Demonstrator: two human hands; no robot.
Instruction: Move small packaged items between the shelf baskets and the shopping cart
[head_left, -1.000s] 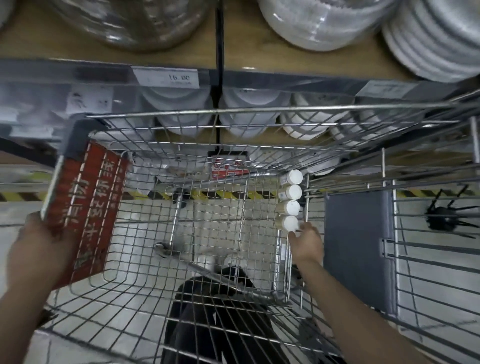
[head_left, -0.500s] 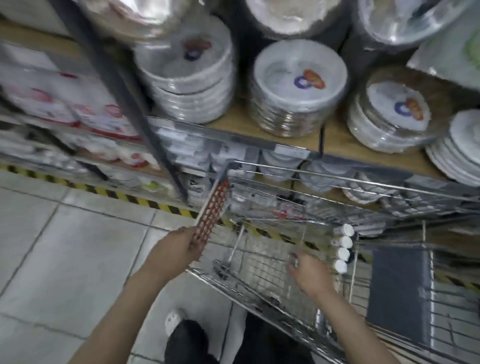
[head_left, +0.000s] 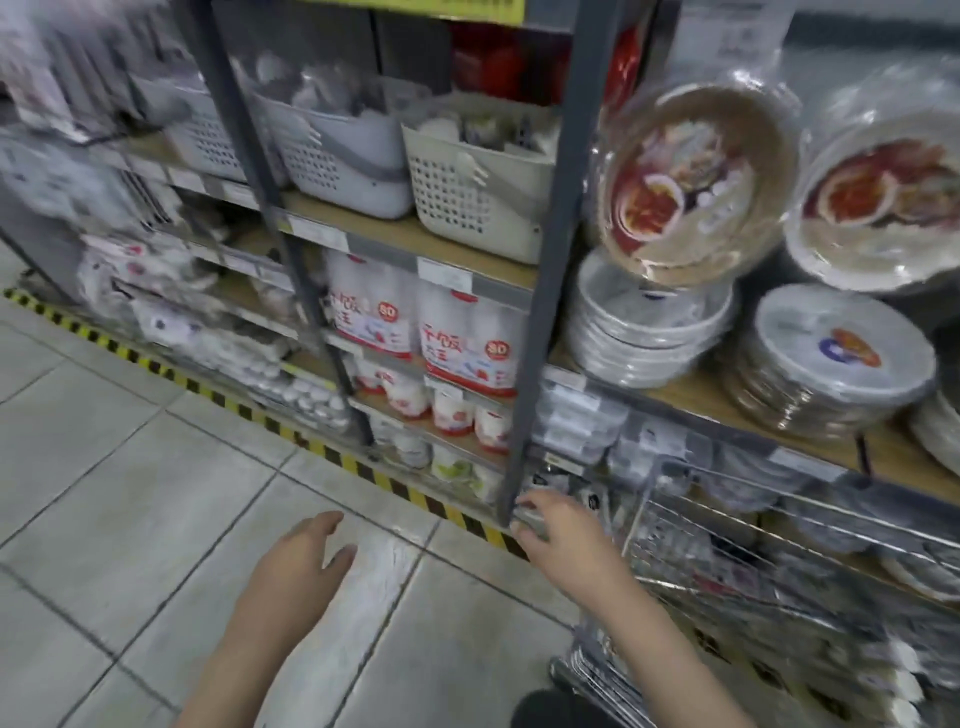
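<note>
Shelf baskets sit on an upper shelf, three perforated plastic ones side by side, grey and cream, with blurred white packaged items inside; too smeared to name the contents. Shopping cart is at lower right, wire frame, parked just beside the shelving. Its inside is mostly out of frame or blurred, so cannot tell what lies in it.

Head view only, heavy motion blur.

Left hand hovers over the floor tiles, fingers loosely spread, holding nothing. Right hand is near the cart's front corner and the grey shelf upright, fingers spread forward. Something pale shows by its fingertips, but blur hides whether that is a held item or shelf stock behind; grasp cannot be told.

Both hands are well below the baskets, well apart from them.

Other things on the shelving: stacked wrapped plates at right, tilted display plates above them, red-and-white packs on the middle shelf, black-yellow hazard tape along the floor edge.

Progress judgement: no transfer is visibly under way. No item is clearly in either hand, and none is seen between basket and cart. Looks like a gap between moves. Left to do, as far as visible: reach up to a basket, pick a small pack, bring it to the cart, or the reverse. Count of items already moved cannot be read.
</note>
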